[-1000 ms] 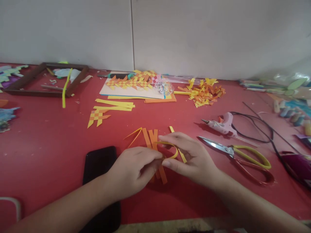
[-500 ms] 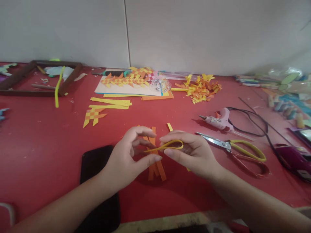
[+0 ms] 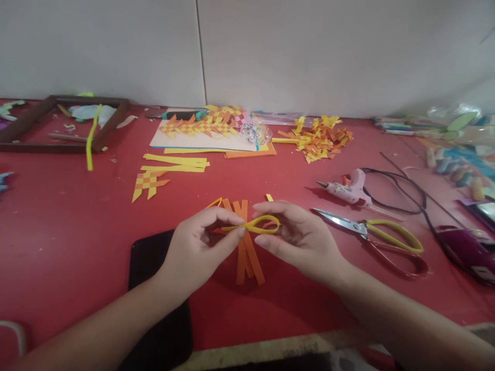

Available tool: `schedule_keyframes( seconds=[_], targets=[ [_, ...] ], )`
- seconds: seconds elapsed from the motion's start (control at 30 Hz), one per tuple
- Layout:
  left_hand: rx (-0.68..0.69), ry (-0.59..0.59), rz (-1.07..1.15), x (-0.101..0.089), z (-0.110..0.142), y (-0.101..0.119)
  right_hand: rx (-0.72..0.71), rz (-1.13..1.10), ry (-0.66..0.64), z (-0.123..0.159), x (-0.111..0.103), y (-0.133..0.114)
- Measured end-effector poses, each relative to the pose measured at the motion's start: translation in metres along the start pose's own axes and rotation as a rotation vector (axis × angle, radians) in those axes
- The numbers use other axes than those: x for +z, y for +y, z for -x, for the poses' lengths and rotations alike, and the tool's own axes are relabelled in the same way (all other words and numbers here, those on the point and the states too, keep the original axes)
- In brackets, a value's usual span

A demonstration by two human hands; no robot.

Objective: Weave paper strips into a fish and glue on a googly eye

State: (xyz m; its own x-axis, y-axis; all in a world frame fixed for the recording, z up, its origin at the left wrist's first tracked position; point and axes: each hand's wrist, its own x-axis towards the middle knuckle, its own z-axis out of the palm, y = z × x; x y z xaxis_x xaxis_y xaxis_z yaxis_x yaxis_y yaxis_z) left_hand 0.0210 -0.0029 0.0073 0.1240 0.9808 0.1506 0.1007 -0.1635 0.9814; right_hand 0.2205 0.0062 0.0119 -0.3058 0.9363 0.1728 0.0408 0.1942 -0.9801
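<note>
A yellow paper strip is bent into a loop above the table. My left hand pinches it between thumb and fingertips where its two ends meet. Around the loop, my right hand has thumb and index finger apart; whether its inner fingers touch the loop I cannot tell. Below both hands lie several orange paper strips, partly covered by the fingers. Behind my left hand a thin orange-yellow bent strip shows. The tip of another yellow strip peeks out behind my right hand.
Scissors and a pink glue gun with a black cord lie at right. A black phone is under my left forearm. Farther back are a woven paper fish, yellow strips, paper scraps and a brown frame.
My left thumb and fingers have closed on the yellow strip at the loop's neck. My right fingers have parted from their pinch, and the loop has shifted slightly left and widened.
</note>
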Motion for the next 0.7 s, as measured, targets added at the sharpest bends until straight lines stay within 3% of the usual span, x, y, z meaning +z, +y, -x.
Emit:
schedule_keyframes(
  seconds=[0.27,0.5,0.7],
  targets=[
    [-0.062,-0.009,0.139,0.0015,0.0006,-0.0046,0.0,0.111,0.119,0.0006,0.0004,0.0026],
    [-0.068,0.02,0.131,-0.0012,-0.0007,-0.0055,0.039,-0.001,0.1,-0.0001,0.0013,0.0032],
    [-0.066,0.023,0.122,-0.002,-0.0016,-0.0058,0.026,0.093,0.135,-0.0013,0.0001,0.004]
  ],
)
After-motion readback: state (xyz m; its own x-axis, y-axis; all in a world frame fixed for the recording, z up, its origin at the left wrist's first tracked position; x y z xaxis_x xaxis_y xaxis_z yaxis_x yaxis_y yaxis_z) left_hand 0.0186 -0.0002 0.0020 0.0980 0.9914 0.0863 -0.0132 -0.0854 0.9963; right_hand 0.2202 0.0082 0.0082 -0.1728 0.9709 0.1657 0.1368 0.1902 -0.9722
